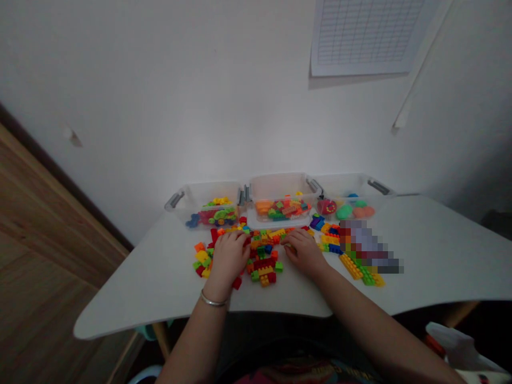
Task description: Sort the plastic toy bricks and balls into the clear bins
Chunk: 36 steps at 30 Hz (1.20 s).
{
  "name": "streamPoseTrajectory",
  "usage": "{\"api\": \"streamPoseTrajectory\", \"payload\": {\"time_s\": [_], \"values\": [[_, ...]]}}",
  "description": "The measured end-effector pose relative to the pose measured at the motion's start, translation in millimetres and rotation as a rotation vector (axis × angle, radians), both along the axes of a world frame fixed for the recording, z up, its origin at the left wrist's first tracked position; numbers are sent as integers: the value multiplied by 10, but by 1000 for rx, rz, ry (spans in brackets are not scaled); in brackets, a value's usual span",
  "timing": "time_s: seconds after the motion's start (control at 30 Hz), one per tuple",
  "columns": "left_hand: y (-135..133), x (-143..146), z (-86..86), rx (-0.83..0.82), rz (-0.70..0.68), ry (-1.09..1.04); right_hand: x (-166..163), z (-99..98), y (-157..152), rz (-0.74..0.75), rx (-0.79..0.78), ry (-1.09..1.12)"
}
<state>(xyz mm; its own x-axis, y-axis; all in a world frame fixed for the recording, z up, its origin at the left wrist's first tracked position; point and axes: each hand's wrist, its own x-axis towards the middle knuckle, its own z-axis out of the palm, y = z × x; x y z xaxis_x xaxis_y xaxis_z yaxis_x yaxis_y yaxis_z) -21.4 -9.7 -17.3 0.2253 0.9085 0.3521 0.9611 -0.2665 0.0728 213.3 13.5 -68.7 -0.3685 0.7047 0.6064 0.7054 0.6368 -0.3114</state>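
Observation:
Loose toy building blocks (264, 264) in red, yellow, green, orange and blue lie piled on the white table (152, 277). My left hand (230, 258), with a silver bangle on its wrist, is over the left part of the pile. Its fingers are curled down and closed, and what they hold, if anything, is hidden. Across a small gap, my right hand (304, 252) is at the pile's right side. Its thumb and fingers are pinched together, with a bit of yellow, seemingly a building block, showing between them.
Along the wall stand three clear bins: a left bin (212, 192) with colourful toy parts, a middle bin (280, 184) with blocks, and a right bin (340, 184) with rounded pieces. Joined block strips (362, 269) lie at the right, beside a blurred-out patch. A printed sheet (364, 37) hangs above.

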Motion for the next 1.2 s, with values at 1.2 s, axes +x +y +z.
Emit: {"api": "streamPoseTrajectory", "payload": {"time_s": [1.2], "values": [[-104, -26, 134, -186, -59, 173, -4, -1, 9, 19, 4, 14]]}}
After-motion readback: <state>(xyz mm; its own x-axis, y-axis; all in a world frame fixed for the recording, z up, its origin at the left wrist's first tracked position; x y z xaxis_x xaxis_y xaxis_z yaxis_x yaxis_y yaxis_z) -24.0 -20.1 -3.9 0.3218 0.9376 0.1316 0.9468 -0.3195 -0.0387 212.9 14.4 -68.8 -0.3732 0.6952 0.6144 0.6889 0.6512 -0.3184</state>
